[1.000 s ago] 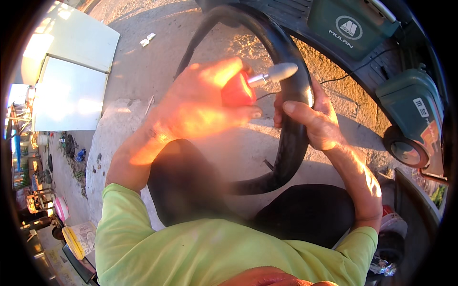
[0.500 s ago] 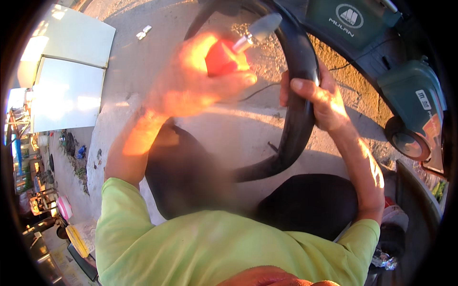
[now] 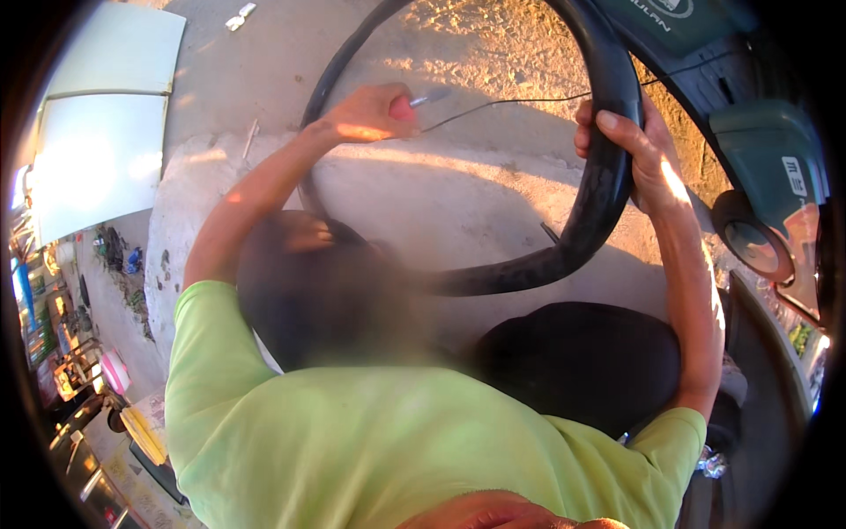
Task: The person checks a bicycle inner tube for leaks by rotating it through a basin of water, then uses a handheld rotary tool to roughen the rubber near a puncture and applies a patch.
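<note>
A black inner tube (image 3: 575, 242), with a short valve stem (image 3: 550, 233) on its inner side, stands in front of me and rests toward my knees. On its right side my right hand (image 3: 641, 150) is closed around the tube, thumb on top. My left hand (image 3: 370, 113) is closed on a red-bodied rotary tool (image 3: 403, 109), held near the tube's left side. The tool's grey tip (image 3: 432, 95) points right into the ring's opening and is blurred. A thin dark cord (image 3: 502, 102) runs right from near the tool, passing behind the tube.
Dark green cases (image 3: 765, 145) stand at the right, beside a round wheel-like part (image 3: 749, 238). White panels (image 3: 101, 150) lie on the concrete at the left. Assorted clutter (image 3: 75, 361) fills the lower left. My knees (image 3: 582, 361) are below the tube.
The tube and my right hand have shifted right and slightly up in view. My left hand, with the rotary tool, looks smaller and farther off, and has turned.
</note>
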